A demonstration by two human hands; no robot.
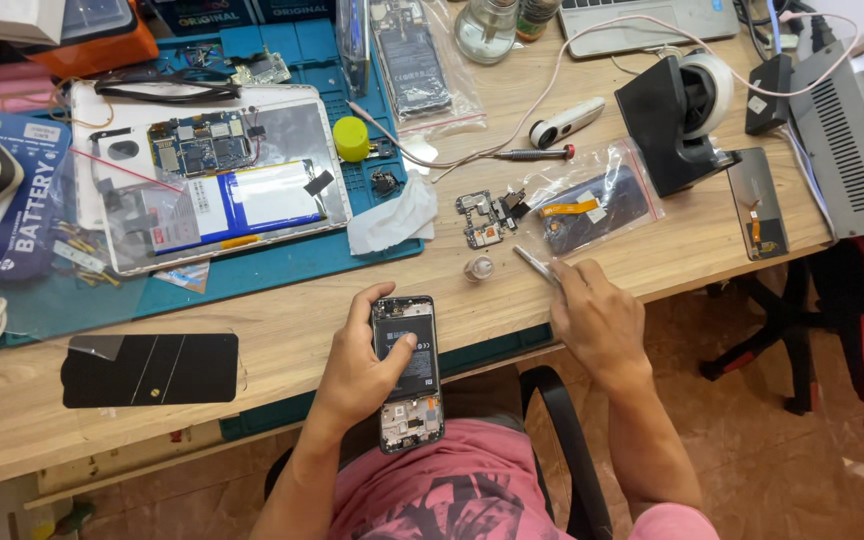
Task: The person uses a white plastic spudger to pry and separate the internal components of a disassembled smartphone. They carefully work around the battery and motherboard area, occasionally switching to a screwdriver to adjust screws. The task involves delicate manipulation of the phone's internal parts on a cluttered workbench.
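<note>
Two hands busy: left hand (362,365) grips opened phone (407,370); right hand (592,315) seemingly pinches tweezers (535,264).

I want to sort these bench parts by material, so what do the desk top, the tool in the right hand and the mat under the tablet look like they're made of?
Desk top: pale wood or wood laminate, matte, with visible grain lines. Tool at the right hand: looks like bare metal, thin with a grey sheen, probably tweezers. Mat under the opened tablet: teal, dull and flexible-looking, likely silicone or rubber.

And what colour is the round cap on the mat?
Yellow cap; the head view shows it best.
</note>
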